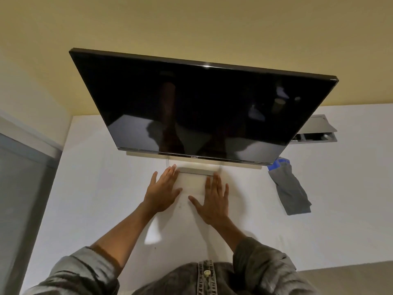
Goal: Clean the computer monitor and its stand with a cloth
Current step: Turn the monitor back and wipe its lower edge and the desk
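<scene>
The monitor [200, 111] stands on a white desk [106, 188] against a yellow wall, its dark screen off and facing the person. Under it sits the stand [194, 179], a pale flat base that blends with the desk.

Both hands lie flat, one on each side of that base. The left hand [162, 190] has its fingers straight and spread, tips reaching the base's far left corner. The right hand [213, 199] is likewise flat, fingers straight, resting over the base's right edge. Neither grips anything. Placed this way, they probably steady or square the stand, so the screen sits firm before or after wiping; which of the two I cannot tell.

The cloth [291, 188], grey with a blue patch at its far end, lies crumpled on the desk to the right, well apart from both hands and just beyond the screen's near right corner. It is out of use now. Farther right, an open cable hatch [316, 129] is set in the desk.
</scene>
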Demonstrator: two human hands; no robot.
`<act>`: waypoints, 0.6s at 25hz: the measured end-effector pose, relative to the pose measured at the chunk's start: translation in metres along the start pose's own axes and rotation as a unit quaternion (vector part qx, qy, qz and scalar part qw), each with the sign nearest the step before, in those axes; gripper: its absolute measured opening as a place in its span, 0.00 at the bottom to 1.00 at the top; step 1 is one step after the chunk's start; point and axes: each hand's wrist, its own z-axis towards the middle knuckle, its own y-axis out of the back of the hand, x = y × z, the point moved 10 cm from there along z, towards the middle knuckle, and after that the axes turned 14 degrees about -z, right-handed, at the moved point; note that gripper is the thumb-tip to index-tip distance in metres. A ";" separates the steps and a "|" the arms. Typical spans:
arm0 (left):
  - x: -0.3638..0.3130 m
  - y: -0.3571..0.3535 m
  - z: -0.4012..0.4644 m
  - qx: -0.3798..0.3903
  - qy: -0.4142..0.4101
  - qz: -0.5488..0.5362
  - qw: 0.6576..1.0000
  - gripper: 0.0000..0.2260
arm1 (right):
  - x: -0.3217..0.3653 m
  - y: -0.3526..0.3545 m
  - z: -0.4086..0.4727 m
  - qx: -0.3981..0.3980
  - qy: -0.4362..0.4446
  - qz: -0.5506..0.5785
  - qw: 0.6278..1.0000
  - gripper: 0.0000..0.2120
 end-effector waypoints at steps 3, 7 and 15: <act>0.010 -0.011 0.001 -0.002 -0.018 0.000 1.000 0.32 | -0.001 -0.001 0.002 -0.016 0.016 -0.011 1.000 0.47; 0.016 -0.017 0.002 -0.027 -0.011 -0.010 1.000 0.32 | -0.003 -0.004 0.003 -0.012 0.007 0.012 1.000 0.48; 0.020 -0.022 0.006 -0.032 0.032 -0.009 0.999 0.33 | -0.007 -0.001 0.015 -0.006 0.044 0.009 0.999 0.51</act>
